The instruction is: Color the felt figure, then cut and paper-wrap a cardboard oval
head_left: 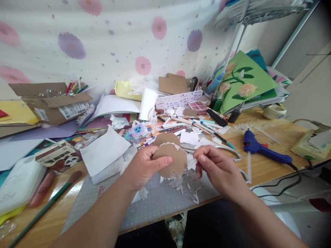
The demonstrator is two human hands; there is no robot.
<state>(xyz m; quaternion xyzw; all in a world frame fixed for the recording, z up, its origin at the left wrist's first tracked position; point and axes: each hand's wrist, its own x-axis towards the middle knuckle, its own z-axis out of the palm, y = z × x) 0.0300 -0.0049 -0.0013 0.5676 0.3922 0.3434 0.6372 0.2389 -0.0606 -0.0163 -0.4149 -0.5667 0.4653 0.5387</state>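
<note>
My left hand (147,165) is closed on a round piece of brown cardboard (172,160), thumb on top and fingers underneath. Ragged white paper shows along the disc's rim. Behind it another rounded brown cardboard piece (165,138) is partly covered. At the disc's right edge my right hand (217,168) pinches a white paper scrap (190,162); whether the scrap is still joined to the disc is hard to see. Torn paper bits (181,187) lie below on the grey cutting mat (103,203). Scissors (236,155) lie partly hidden behind my right hand.
A blue glue gun (266,150) with its cord lies at the right. Pens and markers (204,129) spread behind my hands. A white sheet (105,150), a panda-printed box (58,156) and a green-handled brush (49,203) are on the left. A cardboard box (57,106) stands farther back.
</note>
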